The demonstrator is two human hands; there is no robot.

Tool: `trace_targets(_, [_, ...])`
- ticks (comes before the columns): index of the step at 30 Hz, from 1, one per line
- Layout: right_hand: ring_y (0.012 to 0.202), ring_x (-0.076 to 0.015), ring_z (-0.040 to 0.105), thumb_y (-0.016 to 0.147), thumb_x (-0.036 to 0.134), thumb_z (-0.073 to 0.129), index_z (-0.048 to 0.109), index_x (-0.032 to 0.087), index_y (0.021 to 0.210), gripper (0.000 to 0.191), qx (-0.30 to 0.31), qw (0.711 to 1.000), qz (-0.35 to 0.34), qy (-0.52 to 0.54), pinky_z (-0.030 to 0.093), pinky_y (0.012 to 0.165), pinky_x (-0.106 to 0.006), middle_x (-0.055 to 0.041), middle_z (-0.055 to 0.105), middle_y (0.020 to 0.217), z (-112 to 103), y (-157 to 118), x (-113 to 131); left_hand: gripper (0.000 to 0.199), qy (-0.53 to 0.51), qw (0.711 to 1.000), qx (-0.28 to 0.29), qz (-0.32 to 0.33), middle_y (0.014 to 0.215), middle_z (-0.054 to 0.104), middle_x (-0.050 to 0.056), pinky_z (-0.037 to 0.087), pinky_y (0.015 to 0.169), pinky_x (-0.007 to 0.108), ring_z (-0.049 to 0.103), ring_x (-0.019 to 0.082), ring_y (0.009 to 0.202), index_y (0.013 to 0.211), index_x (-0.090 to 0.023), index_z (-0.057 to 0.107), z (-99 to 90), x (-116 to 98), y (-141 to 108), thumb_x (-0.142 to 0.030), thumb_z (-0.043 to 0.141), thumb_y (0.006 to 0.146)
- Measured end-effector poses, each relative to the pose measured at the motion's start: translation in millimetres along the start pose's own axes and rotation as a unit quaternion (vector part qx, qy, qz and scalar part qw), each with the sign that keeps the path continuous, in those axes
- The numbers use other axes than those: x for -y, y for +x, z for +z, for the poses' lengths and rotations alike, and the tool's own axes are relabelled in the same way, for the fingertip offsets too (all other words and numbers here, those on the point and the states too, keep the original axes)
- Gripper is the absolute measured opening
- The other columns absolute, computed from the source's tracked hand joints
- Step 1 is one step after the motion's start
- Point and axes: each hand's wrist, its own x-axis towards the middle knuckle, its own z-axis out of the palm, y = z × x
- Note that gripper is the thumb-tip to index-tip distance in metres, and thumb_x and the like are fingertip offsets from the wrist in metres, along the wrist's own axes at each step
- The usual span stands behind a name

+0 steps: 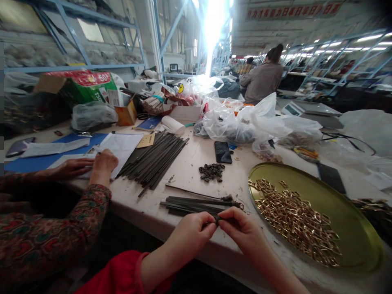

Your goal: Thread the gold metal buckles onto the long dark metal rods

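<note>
My left hand (200, 228) and my right hand (237, 225) meet over the table's front edge, each with thumb and fingers pinched. Between their fingertips is a small dark piece (217, 219), mostly covered, its exact shape unclear. Just behind them lies a short stack of dark flat strips (186, 204). A single strip with a gold-coloured buckle at its right end lies beyond that stack. Farther back sits a heap of small dark loops (211, 172). Right of my hands, gold-coloured metal buckles (297, 220) fill part of a round gold tray (358, 245).
On the left, a co-worker's hand (104, 161) holds a pen over papers (122, 143). A larger bundle of dark strips (156, 159) lies between us. Behind are a black phone (223, 152), plastic bags (232, 122) and boxes. Another person (263, 79) sits farther off.
</note>
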Motion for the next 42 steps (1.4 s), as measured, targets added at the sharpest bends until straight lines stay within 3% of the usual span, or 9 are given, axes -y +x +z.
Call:
trace_targets(6, [0.06,-0.0144,0.052,0.066,0.035,0.066,0.058,0.019,0.069,0.017,0.011,0.997,0.055,0.055,0.042,0.056,-0.026,0.0019,0.058,0.062,5.3,7.6,-7.6,0.02,0.007,1.0,0.001,-0.008,0.073,0.064,0.001,0.034,0.059,0.023,0.057,0.016,0.069,0.079,-0.017,0.062,6.9,6.3,7.6,-0.023,0.043,0.08])
trace_targets(13, [0.063,-0.0173,0.053,0.069,0.04,0.064,0.06,0.02,0.077,0.022,-0.09,0.994,0.048,0.033,0.042,0.059,-0.029,-0.001,0.059,0.068,22.3,4.7,-16.0,0.025,-0.126,0.991,-0.054,-0.001,0.08,0.058,0.001,0.039,0.071,0.025,0.053,0.015,0.077,0.104,-0.015,0.049,15.5,10.8,10.4,-0.016,0.037,0.082])
trace_targets(18, [0.071,-0.0195,0.054,0.081,0.047,0.048,0.066,0.023,0.081,0.03,-0.11,0.993,-0.002,0.032,0.043,0.068,-0.031,-0.0026,0.058,0.069,20.6,-7.0,-10.6,0.026,-0.167,0.986,-0.016,-0.004,0.061,0.044,-0.005,0.036,0.06,0.023,0.045,0.011,0.059,0.109,-0.015,0.04,11.7,10.9,4.1,-0.016,0.031,0.085])
trace_targets(21, [0.069,-0.018,0.055,0.072,0.05,0.06,0.064,0.023,0.079,0.028,-0.129,0.984,0.044,0.112,0.045,0.065,-0.029,-0.0009,0.058,0.07,20.6,-10.1,-8.8,0.028,-0.171,0.985,0.012,0.019,0.067,0.05,-0.003,0.038,0.066,0.024,0.049,0.012,0.066,0.114,-0.016,0.038,9.5,9.2,-3.7,-0.016,0.032,0.086])
trace_targets(27, [0.089,-0.0214,0.06,0.072,0.048,0.062,0.065,0.025,0.101,0.038,0.02,0.959,0.117,0.257,0.047,0.077,-0.033,-0.0041,0.068,0.098,33.4,-24.8,-5.4,0.033,-0.201,0.978,0.042,0.045,0.098,0.059,0.004,0.04,0.078,0.025,0.055,0.012,0.083,0.118,-0.018,0.036,12.5,9.3,-17.0,-0.015,0.036,0.085])
trace_targets(31, [0.106,-0.0246,0.055,0.074,0.044,0.061,0.067,0.028,0.1,0.031,-0.029,0.976,0.067,0.204,0.04,0.093,-0.039,-0.0037,0.067,0.108,41.3,-39.6,-3.4,0.036,-0.194,0.98,0.028,-0.015,0.078,0.06,-0.001,0.041,0.059,0.023,0.051,0.01,0.058,0.12,-0.019,0.032,15.9,13.9,-20.1,-0.019,0.038,0.085])
trace_targets(34, [0.099,-0.0252,0.057,0.073,0.045,0.062,0.069,0.027,0.096,0.029,-0.062,0.982,0.056,0.169,0.043,0.088,-0.039,-0.0051,0.068,0.101,44.0,-46.1,-2.4,0.034,-0.19,0.981,0.015,-0.043,0.066,0.055,-0.005,0.04,0.054,0.022,0.05,0.01,0.053,0.113,-0.017,0.033,16.8,15.8,-22.7,-0.024,0.045,0.083])
trace_targets(39, [0.069,-0.0175,0.06,0.065,0.046,0.07,0.064,0.023,0.091,0.035,-0.081,0.956,0.098,0.265,0.048,0.069,-0.031,0.0009,0.064,0.074,43.7,-46.9,1.7,0.018,-0.181,0.983,0.017,-0.027,0.062,0.048,-0.005,0.036,0.05,0.021,0.044,0.009,0.05,0.088,-0.017,0.043,15.5,13.4,-34.5,-0.034,0.037,0.088])
trace_targets(42, [0.065,-0.015,0.057,0.061,0.045,0.072,0.062,0.021,0.085,0.035,-0.086,0.945,0.124,0.289,0.045,0.065,-0.028,0.0028,0.061,0.07,43.3,-46.4,1.4,0.02,-0.138,0.99,0.028,0.002,0.071,0.054,-0.001,0.039,0.061,0.023,0.051,0.012,0.064,0.083,-0.016,0.049,14.1,11.1,-40.3,-0.034,0.041,0.087])
